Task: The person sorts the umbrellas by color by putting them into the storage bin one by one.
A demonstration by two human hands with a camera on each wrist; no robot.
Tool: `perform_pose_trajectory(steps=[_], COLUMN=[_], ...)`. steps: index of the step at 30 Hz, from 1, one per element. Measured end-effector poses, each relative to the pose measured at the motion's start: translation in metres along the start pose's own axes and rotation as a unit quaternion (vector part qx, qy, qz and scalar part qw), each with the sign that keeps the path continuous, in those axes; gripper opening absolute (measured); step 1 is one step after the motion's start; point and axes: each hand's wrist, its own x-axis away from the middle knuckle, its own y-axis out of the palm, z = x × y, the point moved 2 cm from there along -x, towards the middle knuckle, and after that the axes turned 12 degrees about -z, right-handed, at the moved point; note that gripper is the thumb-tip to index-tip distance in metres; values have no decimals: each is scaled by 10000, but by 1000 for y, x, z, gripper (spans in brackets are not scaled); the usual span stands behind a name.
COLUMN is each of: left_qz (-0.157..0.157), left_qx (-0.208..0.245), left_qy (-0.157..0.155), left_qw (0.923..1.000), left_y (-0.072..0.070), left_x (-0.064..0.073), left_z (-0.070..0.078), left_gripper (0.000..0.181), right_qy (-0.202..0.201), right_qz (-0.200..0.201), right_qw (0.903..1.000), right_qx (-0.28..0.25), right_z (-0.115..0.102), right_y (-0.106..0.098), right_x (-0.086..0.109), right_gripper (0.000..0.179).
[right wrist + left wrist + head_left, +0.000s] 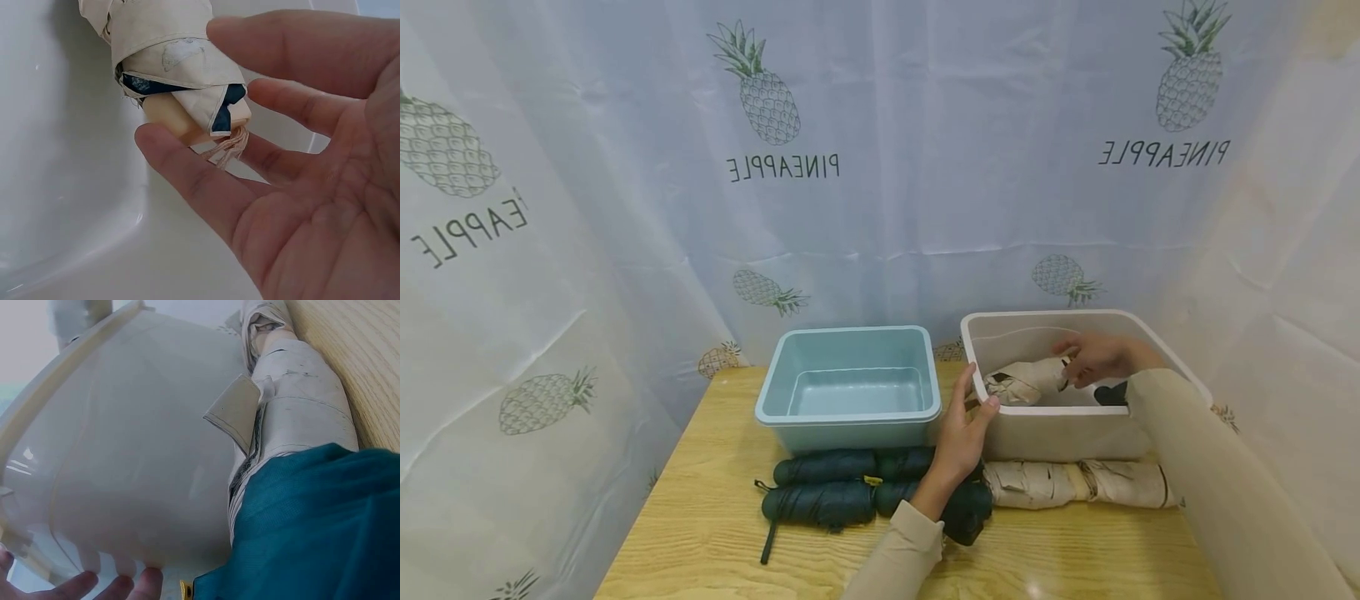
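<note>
My right hand [1096, 358] reaches into the white bin [1067, 411] at the right. Inside lies a cream folded umbrella [1028, 379], its pale handle end [172, 117] with a tassel toward that hand. Right-hand fingers [194, 178] and thumb spread around this end, fingertips right at the handle and fabric. My left hand [958, 437] rests at the bin's near left corner, thumb at the front rim, fingers along the left side. Left fingertips [147, 584] show against the bin's outer wall. A dark item [1111, 393] lies in the bin, partly hidden by the right sleeve.
A light blue bin [850, 429] stands left of the white one. Dark green folded umbrellas [820, 504] lie in front of it, partly behind the left arm. Cream folded umbrellas [1030, 485] lie along the white bin's front. A pineapple-print curtain [895, 208] hangs behind the table [700, 517].
</note>
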Motion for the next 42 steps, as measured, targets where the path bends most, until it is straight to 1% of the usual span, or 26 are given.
perform_pose_trajectory(steps=[4, 8, 11, 13, 19, 22, 24, 27, 33, 36, 39, 40, 42], left_qz=[-7, -31, -38, -22, 26, 29, 17, -17, -55, -45, -46, -42, -50], left_qx=[6, 28, 31, 21, -41, -51, -61, -64, -88, -77, -40, -22, 0], left_qy=[19, 38, 46, 37, 28, 39, 60, 98, 143, 148, 144, 141, 123], left_qw=[10000, 10000, 10000, 10000, 10000, 10000, 10000, 9999, 9998, 9999, 9999, 9999, 9999], left_y=[0, 0, -1, -1, -2, -2, -2, -1, 0, 1, 1, 1, 1], left_x=[0, 0, 0, 0, -1, -2, -2, -1, -1, -2, -2, -3, -3], left_z=[0, -1, -1, -1, -2, -2, -2, -2, -2, -2, -4, -4, -4], left_gripper=[59, 60, 61, 62, 63, 63, 63, 63, 65, 66, 66, 66, 66], right_qy=[-21, -74, -187, -331, -578, -711, -831, -1102, -1908, -2206, -2423, -2515, -2722], right_qz=[-21, 0, 14, 75, 290, 515, 743, 1200, 1982, 2340, 2654, 2778, 2939], right_qw=[10000, 9998, 9990, 9983, 9937, 9888, 9846, 9734, 9414, 9233, 9077, 9024, 8955], right_qx=[13, 191, 398, 477, 915, 1203, 1347, 1609, 1951, 2100, 2165, 2128, 1942], right_z=[3, 7, 6, 4, -13, -24, -31, -40, -45, -42, -32, -28, -16], right_y=[-2, -5, -5, -6, -6, -2, 3, 13, 36, 49, 62, 66, 74], right_x=[0, 0, 0, 0, 9, 18, 26, 40, 72, 87, 101, 105, 113], right_gripper=[79, 77, 75, 75, 71, 68, 65, 58, 39, 33, 31, 30, 29])
